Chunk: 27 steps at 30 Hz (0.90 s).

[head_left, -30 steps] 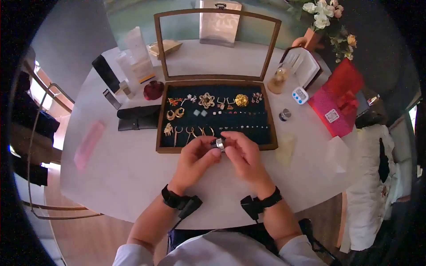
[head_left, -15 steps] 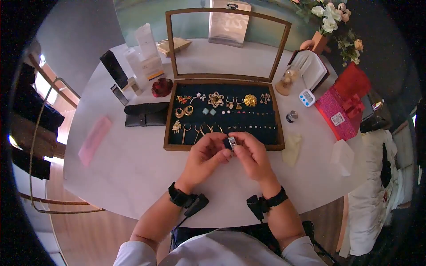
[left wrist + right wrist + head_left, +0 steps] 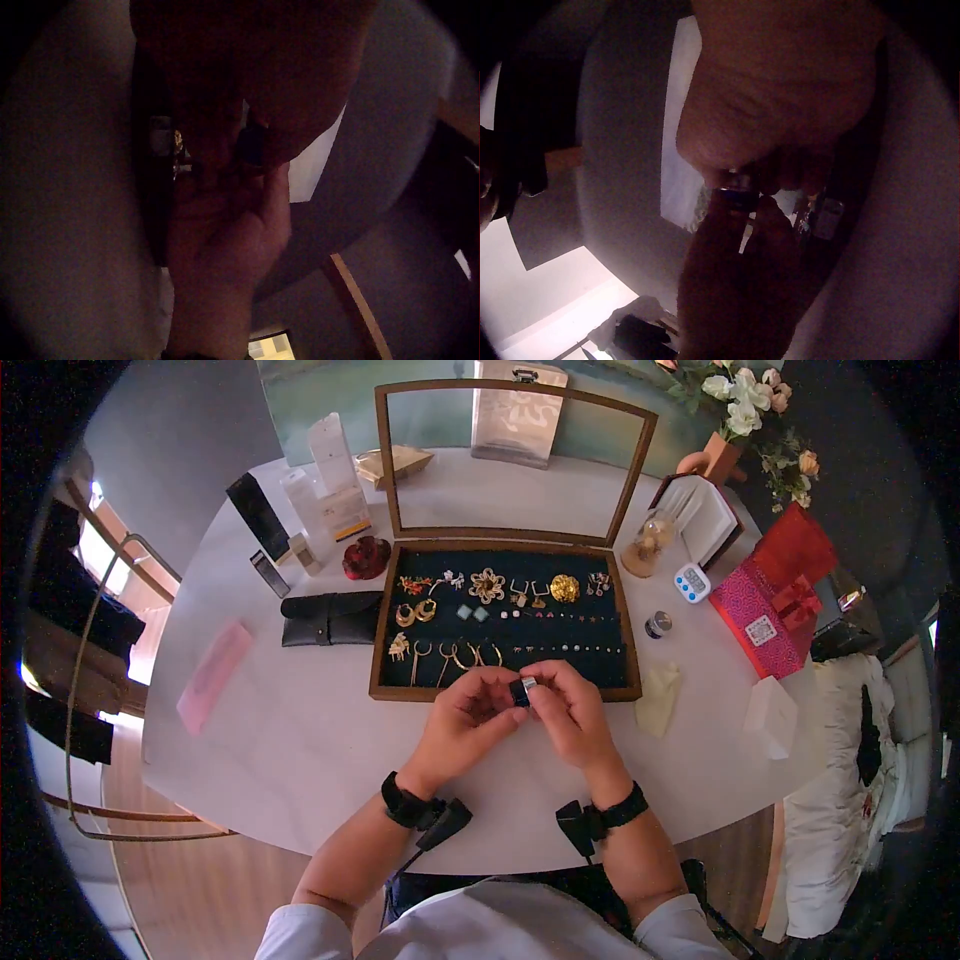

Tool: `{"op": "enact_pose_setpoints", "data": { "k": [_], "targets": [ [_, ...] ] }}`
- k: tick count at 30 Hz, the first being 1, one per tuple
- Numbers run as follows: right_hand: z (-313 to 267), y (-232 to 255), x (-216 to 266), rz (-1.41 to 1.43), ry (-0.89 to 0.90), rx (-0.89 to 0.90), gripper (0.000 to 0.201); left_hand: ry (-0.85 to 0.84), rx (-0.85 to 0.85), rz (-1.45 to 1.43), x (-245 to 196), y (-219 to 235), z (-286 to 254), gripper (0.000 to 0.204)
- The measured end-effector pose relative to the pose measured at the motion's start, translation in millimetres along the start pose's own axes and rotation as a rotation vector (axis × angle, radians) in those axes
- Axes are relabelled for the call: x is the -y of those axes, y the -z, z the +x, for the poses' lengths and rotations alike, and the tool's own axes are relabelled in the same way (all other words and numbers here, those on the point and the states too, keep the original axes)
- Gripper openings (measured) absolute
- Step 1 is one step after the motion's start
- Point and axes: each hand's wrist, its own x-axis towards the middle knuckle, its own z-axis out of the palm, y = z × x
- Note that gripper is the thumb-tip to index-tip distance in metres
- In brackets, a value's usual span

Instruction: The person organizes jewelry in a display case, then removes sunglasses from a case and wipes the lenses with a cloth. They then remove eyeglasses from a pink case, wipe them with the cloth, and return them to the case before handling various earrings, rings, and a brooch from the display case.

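A small dark object with a silvery part is pinched between both hands, just over the front edge of the jewellery case. The left hand grips its left side with thumb and fingers. The right hand pinches the silvery side. In the dim left wrist view a dark blue piece shows between the fingers. The open case holds brooches, hoops and rows of small earrings on dark cloth; a gold round brooch is in the top row.
Left of the case are a black pouch, a dark red object and a pink strip. To the right are a small jar, a timer, a yellowish piece and a red gift box. The glass lid stands raised.
The view has shifted, so the case appears farther right. Both hands still hold the small object, which has turned slightly; less of its silvery part shows.
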Motion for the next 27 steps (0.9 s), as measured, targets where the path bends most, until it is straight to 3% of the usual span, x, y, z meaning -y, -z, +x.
{"op": "enact_pose_setpoints", "data": {
  "k": [9,11,15,18,20,21,23,27],
  "targets": [
    [1.5,-1.5,1.9,0.005,0.052,0.035,0.024,0.017,-0.024,0.178,-9.2,0.3,-3.1,0.030],
    [3.4,-1.6,3.2,-0.107,0.242,0.020,0.022,0.073,-0.030,0.100,-9.1,-1.6,-3.0,0.029],
    [5.5,-1.1,1.2,-0.107,0.288,0.030,0.023,0.085,-0.037,0.023,-5.0,2.9,0.2,0.029],
    [6.5,-1.8,2.5,-0.228,0.431,0.046,0.029,0.138,-0.031,-0.117,-0.4,5.8,2.4,0.027],
    [0.4,-9.4,9.6,0.072,0.174,-0.062,0.033,0.157,-0.069,-0.150,0.7,6.1,2.5,0.026],
    [-0.4,-8.0,7.1,0.071,0.175,-0.062,0.033,0.157,-0.069,-0.151,-0.1,6.2,2.6,0.026],
    [-1.5,-3.4,0.2,0.185,-0.033,0.018,0.038,0.130,-0.023,-0.060,-2.6,6.1,2.3,0.027],
    [0.5,0.8,-0.6,0.008,-0.079,0.066,0.037,0.123,0.004,-0.016,-2.1,6.3,1.9,0.027]
  ]
}}
